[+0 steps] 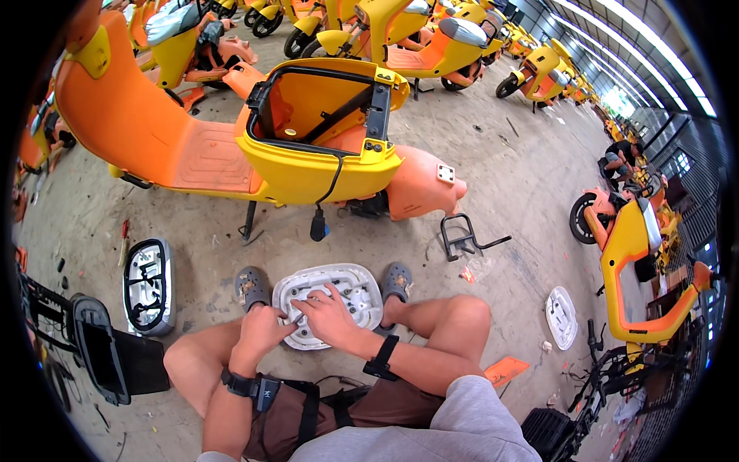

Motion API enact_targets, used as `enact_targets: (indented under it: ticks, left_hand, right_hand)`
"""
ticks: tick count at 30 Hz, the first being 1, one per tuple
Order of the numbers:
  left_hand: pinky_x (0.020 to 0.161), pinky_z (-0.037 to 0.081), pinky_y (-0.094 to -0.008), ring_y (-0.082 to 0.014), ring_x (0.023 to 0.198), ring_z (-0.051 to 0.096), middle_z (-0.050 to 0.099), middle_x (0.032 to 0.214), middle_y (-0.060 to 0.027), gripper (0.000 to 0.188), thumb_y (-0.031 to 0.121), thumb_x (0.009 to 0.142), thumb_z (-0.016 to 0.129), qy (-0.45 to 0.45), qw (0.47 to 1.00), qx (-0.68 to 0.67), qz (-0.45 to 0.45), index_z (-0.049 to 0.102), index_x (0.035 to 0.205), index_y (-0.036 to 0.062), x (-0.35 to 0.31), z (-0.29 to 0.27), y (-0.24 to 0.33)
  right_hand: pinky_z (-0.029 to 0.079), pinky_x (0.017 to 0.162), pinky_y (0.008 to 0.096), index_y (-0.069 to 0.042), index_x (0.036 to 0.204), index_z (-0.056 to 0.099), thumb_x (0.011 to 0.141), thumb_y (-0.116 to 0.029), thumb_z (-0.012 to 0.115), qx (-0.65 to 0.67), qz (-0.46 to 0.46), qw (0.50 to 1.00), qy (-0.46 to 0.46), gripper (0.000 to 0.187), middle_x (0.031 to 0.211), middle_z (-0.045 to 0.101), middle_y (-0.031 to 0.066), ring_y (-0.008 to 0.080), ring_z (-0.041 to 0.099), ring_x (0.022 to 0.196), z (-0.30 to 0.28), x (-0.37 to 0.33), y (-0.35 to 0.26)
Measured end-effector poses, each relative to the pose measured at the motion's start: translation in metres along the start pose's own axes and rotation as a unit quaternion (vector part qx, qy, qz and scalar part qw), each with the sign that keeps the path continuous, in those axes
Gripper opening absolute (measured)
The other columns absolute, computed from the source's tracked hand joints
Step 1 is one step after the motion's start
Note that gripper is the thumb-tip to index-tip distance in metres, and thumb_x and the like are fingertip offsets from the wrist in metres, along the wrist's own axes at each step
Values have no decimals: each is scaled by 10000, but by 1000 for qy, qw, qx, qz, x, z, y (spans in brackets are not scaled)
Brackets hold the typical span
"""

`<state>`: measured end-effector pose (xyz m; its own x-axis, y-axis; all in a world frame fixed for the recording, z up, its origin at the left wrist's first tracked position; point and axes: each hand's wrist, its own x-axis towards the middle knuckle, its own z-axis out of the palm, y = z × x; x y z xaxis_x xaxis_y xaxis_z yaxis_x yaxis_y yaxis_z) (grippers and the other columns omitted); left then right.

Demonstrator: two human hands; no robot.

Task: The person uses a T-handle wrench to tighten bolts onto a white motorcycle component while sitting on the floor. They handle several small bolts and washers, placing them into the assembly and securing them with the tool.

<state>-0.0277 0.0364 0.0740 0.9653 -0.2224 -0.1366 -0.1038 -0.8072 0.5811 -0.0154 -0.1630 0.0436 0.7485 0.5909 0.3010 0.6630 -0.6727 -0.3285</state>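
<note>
Between my feet lies a white oval panel (pixel 366 320), its moulded, ribbed side up with several dark fastener spots. My left hand (pixel 262 333) is at its left rim, fingers closed in a pinch; a small grey, slender thing shows at the fingertips, too small to name. Over the panel's middle, my right hand (pixel 331 318) rests with its fingers apart, one stretched toward the far rim and others bent toward the left hand. Beyond the panel stands a yellow and orange scooter (pixel 323 171), its seat opening uncovered and a black cable hanging down its side.
On the left lie a grey-rimmed scooter seat (pixel 168 286), underside up, and a black bin (pixel 140 362). A bent black metal bracket (pixel 460 243) and another white panel (pixel 563 317) are on the floor to the right. Scooters line the back; a yellow frame (pixel 612 269) stands far right.
</note>
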Motion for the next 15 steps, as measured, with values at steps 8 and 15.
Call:
enact_targets:
  ticks: [8,15]
  left_hand:
    - [712,541,-501,-436,742,662,660,756,-269,336,295,853,620,-16,999,31,-19,736,740,1,4,19,7]
    - [712,534,-504,-438,760,662,651,776,-286,331,278,845,622,-42,997,-34,-58,720,752,-24,5,18,0]
  right_hand:
    - [432,943,424,-82,1198,645,806,-178,651,88,91,992,5,403,968,685,130,285,612,1053,-17,8,-13]
    - [435,896,420,-50,1021,683,768,-211,651,158,54,983,-72,301,901,683,152,310,652,934,-5,-3,-10]
